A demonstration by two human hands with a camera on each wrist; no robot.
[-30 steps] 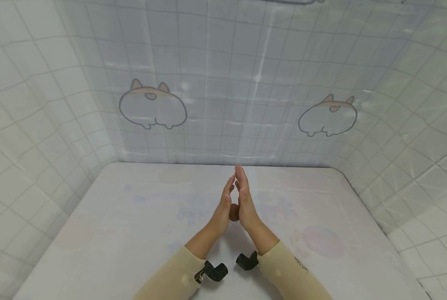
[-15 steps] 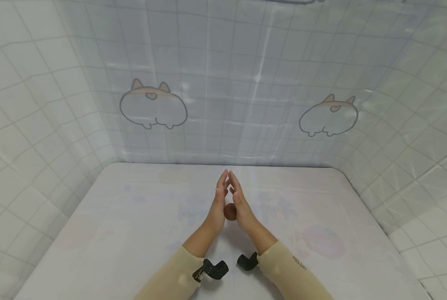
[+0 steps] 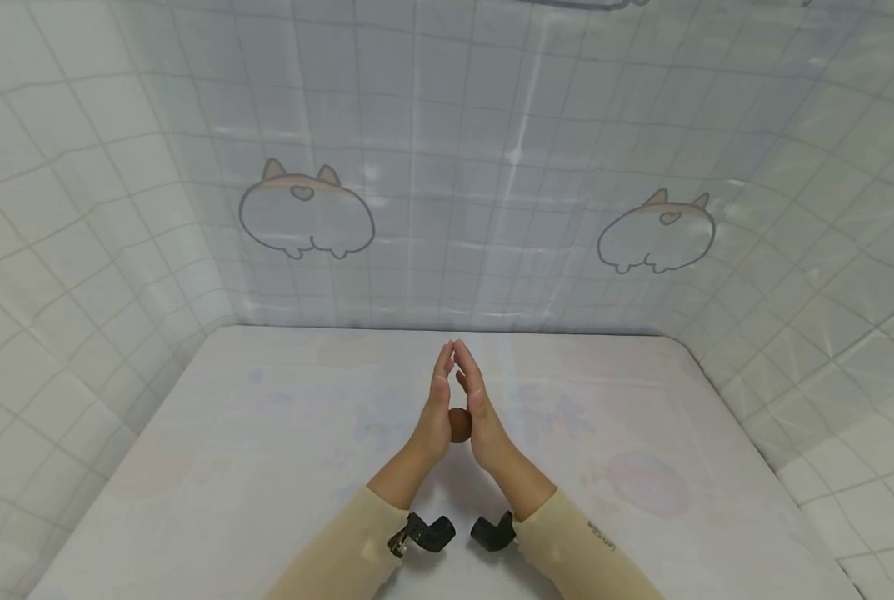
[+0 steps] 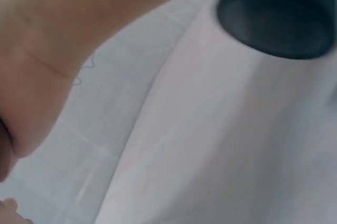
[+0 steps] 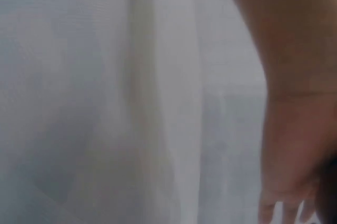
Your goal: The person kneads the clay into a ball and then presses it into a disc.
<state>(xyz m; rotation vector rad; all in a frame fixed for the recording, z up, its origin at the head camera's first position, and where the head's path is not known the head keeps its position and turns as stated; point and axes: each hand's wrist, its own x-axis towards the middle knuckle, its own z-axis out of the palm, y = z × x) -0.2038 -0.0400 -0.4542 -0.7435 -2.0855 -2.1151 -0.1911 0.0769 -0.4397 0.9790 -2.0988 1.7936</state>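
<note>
Between my two palms sits a small round brown ball (image 3: 459, 425), near the middle of the table. My left hand (image 3: 436, 412) presses on its left side, fingers straight and pointing away from me. My right hand (image 3: 482, 412) lies against the other side in the same way. The fingertips of both hands meet in a peak beyond the ball. In the left wrist view, the heel of my left hand (image 4: 31, 103) shows at the left edge. The right wrist view catches my right hand (image 5: 295, 150) with a dark edge of the ball (image 5: 330, 192) beside the palm.
A pale patterned cloth covers the table (image 3: 267, 467). Grid-patterned curtains (image 3: 447, 167) with animal drawings rise behind it and along both sides. Black wrist cameras (image 3: 433, 534) hang at the cuffs of my beige sleeves (image 3: 349, 550), close above the table.
My right hand has slid back toward me and my left hand forward, so their fingertips are now level. The ball has shifted slightly left between the palms.
</note>
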